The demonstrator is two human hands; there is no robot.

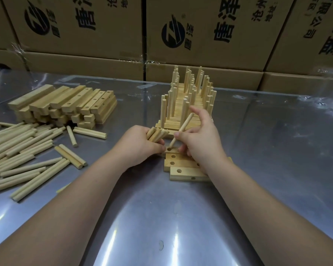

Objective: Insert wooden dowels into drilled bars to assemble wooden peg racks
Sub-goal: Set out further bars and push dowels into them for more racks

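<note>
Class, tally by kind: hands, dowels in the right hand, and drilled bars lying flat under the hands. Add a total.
Hands: 2 (left hand, right hand)
Right-hand dowel: 1
Flat bars: 4
Total: 7

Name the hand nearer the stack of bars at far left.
Left. The left hand, gripping dowels, sits right of the bar stack; the right hand, pinching one dowel, lies farther right.

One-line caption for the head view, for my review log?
Right hand aims a dowel at a hole in a drilled bar while left hand grips spare dowels.
</note>
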